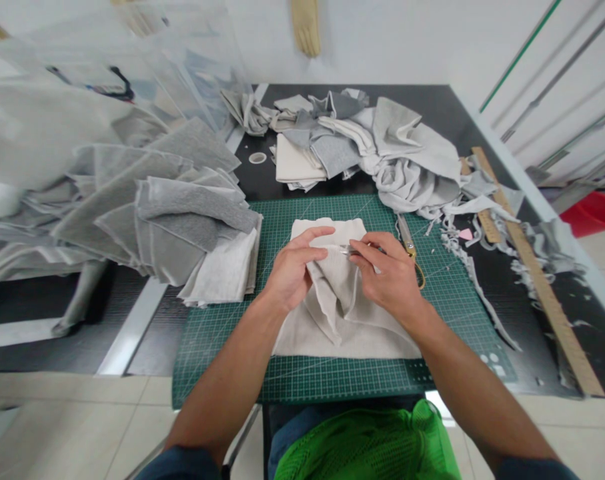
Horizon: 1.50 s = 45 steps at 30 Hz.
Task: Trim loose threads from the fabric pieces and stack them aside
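A beige ribbed fabric piece [302,333] lies on the green cutting mat [222,353], its middle bunched into folds. My left hand [296,263] grips the fabric's raised upper edge, with thumb and forefinger pointing right. In my right hand [389,270] is a small metal tool [349,251]; its silver tip meets the edge near my left fingertips. Fingers hide most of this tool, so its exact kind is unclear. Scissors [405,235] with yellow handles lie on the mat just beyond my right hand, partly covered by it.
Stacked grey fabric pieces [177,213] cover the left side and overlap the mat. More folded fabric [332,143] is heaped at the back, near a tape roll [257,158]. On the right are a wooden ruler [542,287] and fabric scraps [475,280].
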Each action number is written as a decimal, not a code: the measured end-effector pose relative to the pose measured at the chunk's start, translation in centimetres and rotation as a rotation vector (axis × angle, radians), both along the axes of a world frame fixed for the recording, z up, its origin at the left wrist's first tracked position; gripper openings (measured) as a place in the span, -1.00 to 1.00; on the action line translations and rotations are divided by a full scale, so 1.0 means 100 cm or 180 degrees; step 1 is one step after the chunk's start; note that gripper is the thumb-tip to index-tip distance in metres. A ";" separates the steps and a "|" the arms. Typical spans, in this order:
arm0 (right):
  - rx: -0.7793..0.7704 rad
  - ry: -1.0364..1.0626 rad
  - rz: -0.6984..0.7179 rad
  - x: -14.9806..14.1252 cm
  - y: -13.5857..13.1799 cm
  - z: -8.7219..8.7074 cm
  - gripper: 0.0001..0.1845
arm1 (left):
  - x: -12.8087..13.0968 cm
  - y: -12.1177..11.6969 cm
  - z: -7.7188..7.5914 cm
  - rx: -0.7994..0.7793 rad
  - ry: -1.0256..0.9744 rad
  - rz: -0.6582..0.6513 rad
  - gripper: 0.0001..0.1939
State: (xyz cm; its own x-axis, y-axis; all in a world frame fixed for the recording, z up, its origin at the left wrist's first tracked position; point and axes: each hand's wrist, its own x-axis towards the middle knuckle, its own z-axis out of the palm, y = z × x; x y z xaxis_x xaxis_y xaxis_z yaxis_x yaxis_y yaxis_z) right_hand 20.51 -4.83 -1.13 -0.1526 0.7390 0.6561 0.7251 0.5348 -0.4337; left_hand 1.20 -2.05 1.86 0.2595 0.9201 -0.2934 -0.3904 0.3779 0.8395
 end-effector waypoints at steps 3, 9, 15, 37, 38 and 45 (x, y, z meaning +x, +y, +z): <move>0.0017 0.0052 -0.0028 0.000 0.001 -0.001 -0.75 | 0.001 0.000 -0.001 -0.0022 -0.0020 -0.0050 -0.44; 0.0094 -0.0009 0.0006 0.000 0.001 -0.001 -0.77 | 0.002 -0.001 -0.002 -0.0031 -0.0074 -0.0054 -0.42; 0.0101 0.0048 -0.0033 0.001 0.002 -0.003 -0.78 | 0.002 -0.001 -0.003 -0.0003 -0.0095 -0.0141 -0.40; 0.0114 0.0089 -0.0045 -0.001 0.001 -0.005 -0.78 | 0.005 -0.002 -0.004 -0.0002 -0.0138 -0.0217 -0.37; 0.0087 0.0095 -0.0047 -0.001 0.001 -0.005 -0.78 | 0.005 -0.002 -0.004 0.0000 -0.0125 -0.0209 -0.36; 0.0017 0.0115 -0.0068 -0.002 0.000 -0.003 -0.80 | 0.005 -0.003 -0.005 0.0042 -0.0053 -0.0265 -0.33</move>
State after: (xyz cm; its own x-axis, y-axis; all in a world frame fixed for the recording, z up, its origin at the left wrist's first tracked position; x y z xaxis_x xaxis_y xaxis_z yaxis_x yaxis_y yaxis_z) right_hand 20.33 -4.84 -1.41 -0.1129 0.7383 0.6650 0.7203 0.5218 -0.4570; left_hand 1.66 -2.32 1.34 0.3400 0.8989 -0.2765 -0.3720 0.3985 0.8383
